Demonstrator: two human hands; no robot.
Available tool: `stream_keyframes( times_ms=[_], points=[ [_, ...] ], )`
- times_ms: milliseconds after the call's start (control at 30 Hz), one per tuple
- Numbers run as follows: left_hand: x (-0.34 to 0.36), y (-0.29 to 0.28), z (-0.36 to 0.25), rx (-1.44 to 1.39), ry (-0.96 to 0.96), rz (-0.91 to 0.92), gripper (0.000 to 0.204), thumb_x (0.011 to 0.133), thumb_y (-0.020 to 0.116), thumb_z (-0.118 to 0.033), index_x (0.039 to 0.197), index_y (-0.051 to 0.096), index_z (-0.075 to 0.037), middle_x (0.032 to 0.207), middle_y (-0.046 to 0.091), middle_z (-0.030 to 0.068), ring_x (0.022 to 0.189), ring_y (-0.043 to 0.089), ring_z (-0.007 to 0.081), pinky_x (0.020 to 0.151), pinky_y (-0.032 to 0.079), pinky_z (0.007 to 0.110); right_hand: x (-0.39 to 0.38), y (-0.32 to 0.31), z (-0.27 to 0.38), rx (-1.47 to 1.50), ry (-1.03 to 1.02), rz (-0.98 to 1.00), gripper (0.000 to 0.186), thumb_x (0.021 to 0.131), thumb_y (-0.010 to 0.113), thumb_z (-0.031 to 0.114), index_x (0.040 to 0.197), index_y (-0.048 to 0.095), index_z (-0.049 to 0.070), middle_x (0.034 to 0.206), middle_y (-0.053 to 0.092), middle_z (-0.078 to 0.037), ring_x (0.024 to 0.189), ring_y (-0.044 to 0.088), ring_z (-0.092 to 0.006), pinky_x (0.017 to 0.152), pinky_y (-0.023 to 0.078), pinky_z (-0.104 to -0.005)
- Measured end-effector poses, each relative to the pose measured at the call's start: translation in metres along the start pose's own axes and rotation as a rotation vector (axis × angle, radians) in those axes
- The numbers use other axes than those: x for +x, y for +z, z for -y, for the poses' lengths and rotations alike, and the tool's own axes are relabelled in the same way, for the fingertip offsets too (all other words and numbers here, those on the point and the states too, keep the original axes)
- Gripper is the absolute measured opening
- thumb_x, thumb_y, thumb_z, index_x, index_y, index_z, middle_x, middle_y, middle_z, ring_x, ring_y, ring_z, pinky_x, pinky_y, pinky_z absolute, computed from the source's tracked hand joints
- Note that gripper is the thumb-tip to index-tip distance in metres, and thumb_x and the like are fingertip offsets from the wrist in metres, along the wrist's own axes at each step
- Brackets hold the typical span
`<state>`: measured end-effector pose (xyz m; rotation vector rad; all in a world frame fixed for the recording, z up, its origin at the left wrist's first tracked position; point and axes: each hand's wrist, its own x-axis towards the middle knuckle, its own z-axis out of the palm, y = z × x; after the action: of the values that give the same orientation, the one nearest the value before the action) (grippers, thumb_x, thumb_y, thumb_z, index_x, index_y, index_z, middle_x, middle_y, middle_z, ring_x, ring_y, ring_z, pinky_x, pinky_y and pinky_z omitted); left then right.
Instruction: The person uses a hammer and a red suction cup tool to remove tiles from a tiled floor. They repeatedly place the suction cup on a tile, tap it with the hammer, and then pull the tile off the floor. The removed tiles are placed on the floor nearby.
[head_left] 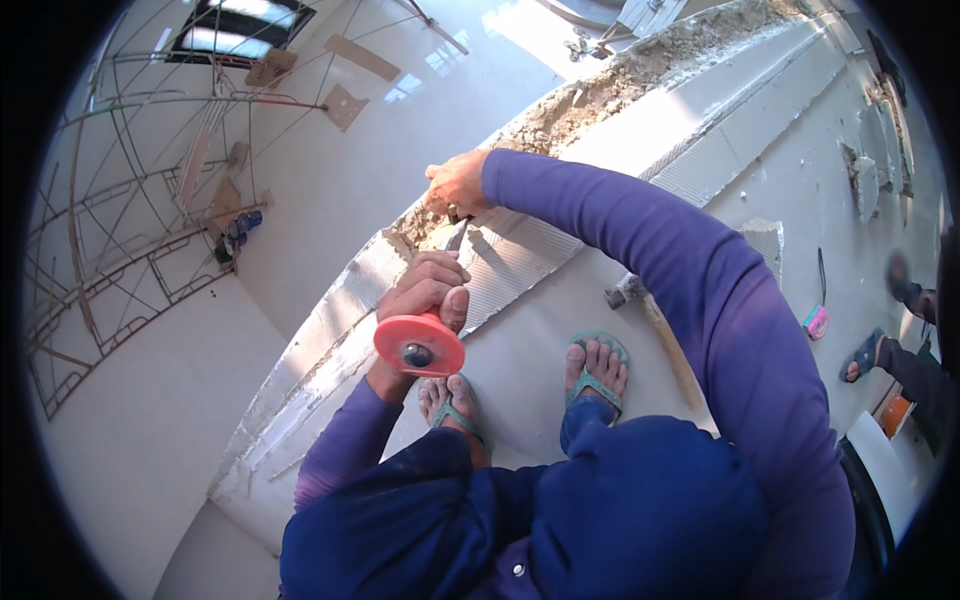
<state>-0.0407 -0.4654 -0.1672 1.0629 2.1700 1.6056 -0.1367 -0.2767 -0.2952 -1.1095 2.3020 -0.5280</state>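
Observation:
My left hand (pixel 428 285) is wrapped round a chisel with a round red hand guard (pixel 392 345). The struck end faces up toward me, and its metal blade (pixel 457 236) points at the broken edge of the ledge. Just beyond the blade, my right hand (pixel 458 184) is at the crumbled mortar (pixel 412 228) with its fingers curled; whatever they hold is hidden. The ledge (pixel 520 262) has a pale, ribbed surface along its broken strip. A hammer with a dark head (pixel 626 291) and wooden handle (pixel 672 345) lies by my right foot.
Below the ledge at left stand metal scaffold frames (pixel 75 210) and a blue power tool (pixel 238 232). Rubble (pixel 600 95) runs along the far edge. A pink tape measure (pixel 816 322) and broken slabs (pixel 866 180) lie right, near another person's sandalled foot (pixel 862 356).

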Motion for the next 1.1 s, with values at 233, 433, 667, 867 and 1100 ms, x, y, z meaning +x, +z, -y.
stream_keyframes(
  times_ms=[233, 433, 667, 867, 1100],
  points=[
    [-0.005, -0.031, -0.038, 0.089, -0.022, -0.156, 0.032, 0.109, 0.057, -0.018, 0.081, 0.060, -0.003, 0.079, 0.065, 0.0081, 0.084, 0.067, 0.0236, 0.098, 0.055, 0.051, -0.007, 0.003, 0.014, -0.019, 0.070, -0.109, 0.024, 0.087, 0.076, 0.011, 0.109, 0.068, 0.014, 0.114, 0.060, -0.013, 0.100, 0.072, -0.0326, 0.091, 0.057, -0.0445],
    [-0.026, -0.032, -0.035, 0.041, -0.100, -0.230, 0.028, 0.108, 0.059, -0.017, 0.084, 0.061, -0.003, 0.082, 0.064, 0.0082, 0.088, 0.066, 0.0237, 0.101, 0.054, 0.050, -0.003, -0.010, 0.003, 0.144, -0.070, -0.027, 0.021, 0.082, 0.076, 0.001, 0.102, 0.072, 0.007, 0.113, 0.065, -0.013, 0.104, 0.071, -0.0348, 0.092, 0.057, -0.0445],
    [-0.034, -0.030, -0.025, -0.025, -0.194, -0.253, 0.027, 0.109, 0.059, -0.016, 0.085, 0.060, -0.004, 0.083, 0.063, 0.0076, 0.089, 0.066, 0.0229, 0.102, 0.053, 0.049, 0.000, -0.023, -0.004, 0.345, -0.040, 0.004, 0.021, 0.078, 0.072, -0.004, 0.097, 0.075, 0.003, 0.104, 0.078, -0.014, 0.099, 0.074, -0.0301, 0.087, 0.059, -0.0390],
    [-0.035, -0.033, -0.026, 0.010, -0.196, -0.261, 0.029, 0.110, 0.056, -0.018, 0.085, 0.061, -0.004, 0.082, 0.063, 0.0073, 0.089, 0.066, 0.0216, 0.103, 0.053, 0.050, 0.008, 0.001, 0.002, 0.094, -0.098, -0.132, 0.019, 0.074, 0.068, -0.008, 0.088, 0.074, 0.004, 0.096, 0.077, -0.014, 0.094, 0.075, -0.0321, 0.084, 0.059, -0.0386],
    [-0.030, -0.031, -0.021, -0.006, -0.241, -0.299, 0.032, 0.111, 0.054, -0.018, 0.081, 0.057, -0.005, 0.079, 0.060, 0.0057, 0.089, 0.065, 0.0212, 0.105, 0.052, 0.052, 0.002, -0.024, -0.004, 0.316, -0.063, -0.006, 0.015, 0.072, 0.067, -0.006, 0.083, 0.072, 0.004, 0.082, 0.073, -0.013, 0.079, 0.071, -0.0313, 0.070, 0.055, -0.0426]
  ],
)
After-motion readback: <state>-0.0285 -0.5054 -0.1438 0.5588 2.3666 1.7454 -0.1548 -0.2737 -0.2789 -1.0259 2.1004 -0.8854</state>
